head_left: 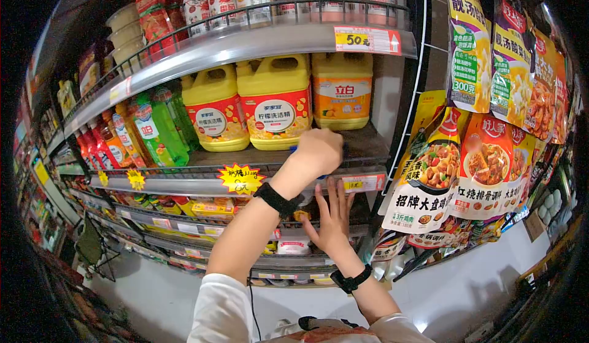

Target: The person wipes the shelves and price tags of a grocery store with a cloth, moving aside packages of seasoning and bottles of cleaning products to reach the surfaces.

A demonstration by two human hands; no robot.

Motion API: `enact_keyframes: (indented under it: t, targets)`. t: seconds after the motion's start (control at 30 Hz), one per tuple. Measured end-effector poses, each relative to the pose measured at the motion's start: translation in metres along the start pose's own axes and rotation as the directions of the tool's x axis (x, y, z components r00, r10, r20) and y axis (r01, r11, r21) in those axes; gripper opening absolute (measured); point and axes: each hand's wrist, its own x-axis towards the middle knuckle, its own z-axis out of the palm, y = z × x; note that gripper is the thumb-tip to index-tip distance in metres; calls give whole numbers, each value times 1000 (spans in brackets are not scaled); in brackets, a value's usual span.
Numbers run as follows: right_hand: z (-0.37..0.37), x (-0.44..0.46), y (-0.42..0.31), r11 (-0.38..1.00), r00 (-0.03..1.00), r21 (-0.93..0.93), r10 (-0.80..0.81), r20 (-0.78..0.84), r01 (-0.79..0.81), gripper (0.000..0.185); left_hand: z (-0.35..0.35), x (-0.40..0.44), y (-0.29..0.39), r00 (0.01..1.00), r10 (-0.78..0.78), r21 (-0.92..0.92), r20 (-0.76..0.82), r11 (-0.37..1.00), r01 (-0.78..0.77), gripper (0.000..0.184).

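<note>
My left hand [319, 151] is closed over the shelf board [270, 157], near its front edge. Bits of something blue show around the fist, but most of it is hidden and I cannot tell its kind. Just behind the hand stand yellow jugs of dish soap: a red-labelled jug [274, 104], another red-labelled jug [215, 110] to its left, and an orange-labelled jug [342, 94] to the right. My right hand [332, 217] is open, fingers spread, just below the shelf's front edge, with fingertips near a price tag [363, 183]. It holds nothing that I can see.
Green bottles [156, 131] stand left of the jugs. A wire rail [264, 8] fronts the upper shelf of jars. Hanging seasoning packets [429, 171] crowd the right side. A yellow star-shaped price sign [241, 178] sticks out from the shelf edge. Lower shelves hold more packaged goods.
</note>
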Motion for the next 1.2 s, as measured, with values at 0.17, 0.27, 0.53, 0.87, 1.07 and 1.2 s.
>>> enact_keyframes:
  t: [0.17, 0.27, 0.53, 0.87, 1.07, 1.2]
  targets:
    - [2, -2, 4, 1000, 1000, -15, -23, 11, 23, 80, -9, -13, -2, 1000, 9, -68, 10, 998, -8, 26]
    - [2, -3, 4, 999, 1000, -32, -24, 16, 25, 81, -13, -8, -9, 966, -224, 79, 128, 973, 215, 23]
    - [5, 0, 2, 1000, 1000, -18, -15, -17, 15, 78, -11, -14, -24, 987, -128, 53, 94, 991, 123, 27]
    - [0, 1, 1, 999, 1000, -34, -13, -5, 13, 77, -2, -15, -5, 1000, 3, 110, 14, 994, -5, 21]
    - [5, 1, 5, 999, 1000, -35, -14, -19, 13, 75, -6, -35, -33, 951, -299, 87, -73, 948, 305, 26]
    - [4, 0, 5, 1000, 1000, -19, 2, -7, -2, 75, -8, -29, -35, 953, -304, 217, -5, 930, 297, 25]
